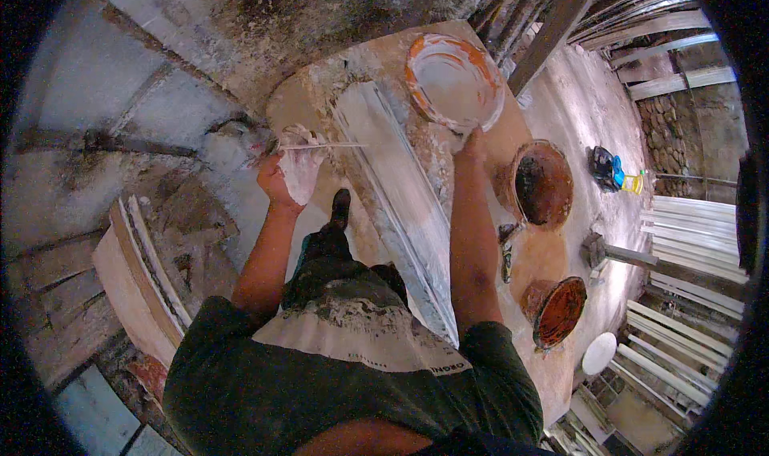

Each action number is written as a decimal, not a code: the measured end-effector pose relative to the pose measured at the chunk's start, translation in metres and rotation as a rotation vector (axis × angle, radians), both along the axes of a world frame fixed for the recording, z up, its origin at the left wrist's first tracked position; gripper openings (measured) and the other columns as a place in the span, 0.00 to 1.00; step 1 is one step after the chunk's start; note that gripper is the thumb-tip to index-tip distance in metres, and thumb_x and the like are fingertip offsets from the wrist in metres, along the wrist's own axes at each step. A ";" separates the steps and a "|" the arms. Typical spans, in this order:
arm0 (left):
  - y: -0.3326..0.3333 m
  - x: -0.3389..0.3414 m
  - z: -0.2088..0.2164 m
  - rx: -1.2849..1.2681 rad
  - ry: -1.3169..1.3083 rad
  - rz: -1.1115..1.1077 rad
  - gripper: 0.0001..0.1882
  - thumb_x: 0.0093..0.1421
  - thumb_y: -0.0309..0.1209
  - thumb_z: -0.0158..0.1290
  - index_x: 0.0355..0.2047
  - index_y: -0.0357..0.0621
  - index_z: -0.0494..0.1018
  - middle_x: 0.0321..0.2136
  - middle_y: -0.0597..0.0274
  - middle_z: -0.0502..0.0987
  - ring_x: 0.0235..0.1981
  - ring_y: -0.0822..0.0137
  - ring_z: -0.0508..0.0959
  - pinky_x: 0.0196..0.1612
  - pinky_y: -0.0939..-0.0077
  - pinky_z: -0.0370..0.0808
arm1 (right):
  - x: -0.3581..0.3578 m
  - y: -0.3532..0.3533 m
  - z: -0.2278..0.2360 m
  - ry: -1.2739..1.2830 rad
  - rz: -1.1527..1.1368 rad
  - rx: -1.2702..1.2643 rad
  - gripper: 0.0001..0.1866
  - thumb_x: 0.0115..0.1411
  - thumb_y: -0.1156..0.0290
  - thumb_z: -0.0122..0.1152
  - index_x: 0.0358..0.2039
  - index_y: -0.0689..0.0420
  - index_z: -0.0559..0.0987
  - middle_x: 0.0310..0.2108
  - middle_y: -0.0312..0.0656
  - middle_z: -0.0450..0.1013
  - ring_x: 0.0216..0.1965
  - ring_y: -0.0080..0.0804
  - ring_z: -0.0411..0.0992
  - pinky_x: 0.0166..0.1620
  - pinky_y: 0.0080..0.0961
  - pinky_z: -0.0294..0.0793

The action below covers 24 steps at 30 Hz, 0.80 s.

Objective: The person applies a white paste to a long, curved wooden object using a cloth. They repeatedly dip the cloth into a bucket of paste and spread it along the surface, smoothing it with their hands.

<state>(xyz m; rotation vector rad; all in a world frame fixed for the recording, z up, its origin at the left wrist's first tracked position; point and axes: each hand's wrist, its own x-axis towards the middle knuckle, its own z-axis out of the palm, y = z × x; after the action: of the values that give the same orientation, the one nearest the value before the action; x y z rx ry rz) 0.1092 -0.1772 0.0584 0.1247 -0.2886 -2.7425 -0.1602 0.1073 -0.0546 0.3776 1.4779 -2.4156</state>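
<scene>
My left hand (276,182) is closed on a white, plaster-smeared piece (303,174) that hangs down beside the fingers; its exact kind is unclear. From the top of that hand a thin, straight, pale blade or stick (340,144) points right, over the table. My right hand (473,145) is at the near rim of an orange basin (412,67) coated with white plaster, and its fingers seem to grip that rim. Between my arms a long white ribbed moulding (400,199) lies lengthwise on the plaster-stained table (300,95).
Right of my right arm stand two brown bowls (562,185) (569,316). Between them lies a small dark tool (506,252). Long white strips (689,223) are racked at the far right. Boards (132,288) lean at the left, and a wooden post (553,35) rises beyond the basin.
</scene>
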 end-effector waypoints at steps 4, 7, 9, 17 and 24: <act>-0.046 -0.033 -0.011 0.162 -0.304 0.029 0.18 0.47 0.32 0.49 0.39 0.40 0.71 0.44 0.54 0.73 0.51 0.53 0.70 0.61 0.59 0.60 | -0.032 0.024 0.000 -0.036 -0.104 0.155 0.33 0.61 0.46 0.47 0.60 0.55 0.61 0.55 0.43 0.66 0.54 0.42 0.65 0.52 0.40 0.69; -0.067 -0.058 -0.055 -0.082 -0.435 -0.011 0.19 0.46 0.32 0.49 0.39 0.37 0.72 0.42 0.53 0.75 0.47 0.55 0.73 0.58 0.64 0.65 | -0.051 0.053 -0.006 0.271 0.094 0.159 0.34 0.61 0.44 0.45 0.59 0.55 0.62 0.55 0.43 0.65 0.54 0.42 0.66 0.53 0.40 0.68; -0.078 -0.066 -0.081 -0.141 -0.571 -0.047 0.20 0.46 0.31 0.49 0.40 0.35 0.73 0.40 0.53 0.76 0.45 0.56 0.74 0.55 0.66 0.68 | -0.046 0.045 0.007 0.165 0.131 0.080 0.34 0.61 0.43 0.44 0.59 0.55 0.62 0.55 0.44 0.64 0.54 0.42 0.65 0.52 0.39 0.67; -0.061 -0.135 -0.080 -0.319 -0.793 -0.136 0.26 0.50 0.29 0.55 0.50 0.37 0.66 0.43 0.52 0.73 0.46 0.60 0.74 0.53 0.66 0.68 | 0.030 -0.118 0.052 0.124 0.515 0.151 0.35 0.62 0.46 0.43 0.61 0.59 0.59 0.57 0.44 0.63 0.55 0.42 0.64 0.57 0.36 0.63; -0.050 -0.153 -0.130 -0.848 -0.756 0.024 0.16 0.54 0.32 0.59 0.41 0.40 0.73 0.41 0.60 0.75 0.46 0.66 0.73 0.53 0.70 0.67 | 0.003 -0.195 0.035 -0.092 0.398 0.885 0.26 0.60 0.66 0.53 0.57 0.64 0.65 0.53 0.48 0.68 0.53 0.39 0.66 0.56 0.32 0.64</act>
<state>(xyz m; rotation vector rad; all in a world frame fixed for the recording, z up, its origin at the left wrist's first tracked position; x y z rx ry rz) -0.0439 -0.2271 -0.0715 0.8949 -1.5657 -2.1892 -0.1576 -0.0880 -0.0200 0.3129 2.2492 -1.3294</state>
